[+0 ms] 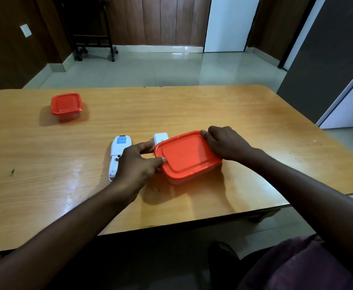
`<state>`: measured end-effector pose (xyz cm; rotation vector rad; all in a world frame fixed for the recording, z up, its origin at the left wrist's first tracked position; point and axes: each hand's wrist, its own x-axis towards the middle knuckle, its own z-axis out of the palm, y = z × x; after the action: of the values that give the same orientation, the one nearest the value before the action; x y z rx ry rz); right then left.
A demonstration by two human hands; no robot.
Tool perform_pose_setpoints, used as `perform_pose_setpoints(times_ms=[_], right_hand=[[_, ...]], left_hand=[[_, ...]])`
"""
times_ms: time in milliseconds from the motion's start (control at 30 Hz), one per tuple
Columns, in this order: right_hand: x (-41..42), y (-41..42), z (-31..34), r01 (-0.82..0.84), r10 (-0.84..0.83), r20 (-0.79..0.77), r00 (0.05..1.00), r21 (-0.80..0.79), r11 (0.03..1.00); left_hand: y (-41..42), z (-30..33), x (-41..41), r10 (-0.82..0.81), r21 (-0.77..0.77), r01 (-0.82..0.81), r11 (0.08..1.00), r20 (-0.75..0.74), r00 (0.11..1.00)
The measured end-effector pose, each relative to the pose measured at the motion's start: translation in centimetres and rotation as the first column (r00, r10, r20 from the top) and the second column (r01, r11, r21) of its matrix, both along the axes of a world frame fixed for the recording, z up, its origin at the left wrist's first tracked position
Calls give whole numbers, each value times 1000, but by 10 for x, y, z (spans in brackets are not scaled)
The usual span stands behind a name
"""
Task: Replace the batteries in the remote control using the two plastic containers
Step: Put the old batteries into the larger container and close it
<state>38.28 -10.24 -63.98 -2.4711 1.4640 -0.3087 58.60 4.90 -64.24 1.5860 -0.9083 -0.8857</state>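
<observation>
A large plastic container with a red lid (pixel 185 155) sits near the middle of the wooden table (pixel 244 114). My left hand (pixel 136 165) grips its left edge, thumb on the lid's rim. My right hand (pixel 225 143) holds its far right corner. A white remote control (pixel 118 152) lies face down just left of the container, its battery bay open, partly hidden by my left hand. The remote's white battery cover (pixel 160 138) lies behind the container's far left corner. A smaller red-lidded container (pixel 66 105) stands closed at the far left of the table.
The table's near edge runs diagonally below my forearms. Beyond the table lie a tiled floor, a dark wheeled stand (pixel 91 38) at the back left, and wooden wall panels. A dark shoe (pixel 221 258) shows under the table.
</observation>
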Motion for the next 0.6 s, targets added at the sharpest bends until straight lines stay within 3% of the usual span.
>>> perform_pose_setpoints(times_ms=[100,333,500,600], right_hand=[[8,2,1,116,-135,94,986,182,976],[18,7,9,224,-218,-53,974,318,921],[16,10,1,205,-209,-13,978,270,941],[11,11,-3,118,-120,16,993,79,990]], left_hand=[[-1,1,2,-11,4,12,1000,-93,996],[-3,1,13,-34,-19,30,999,-233,972],[1,0,11,-40,-43,30,999,-245,969],[2,-1,12,-49,-39,40,998,-248,968]])
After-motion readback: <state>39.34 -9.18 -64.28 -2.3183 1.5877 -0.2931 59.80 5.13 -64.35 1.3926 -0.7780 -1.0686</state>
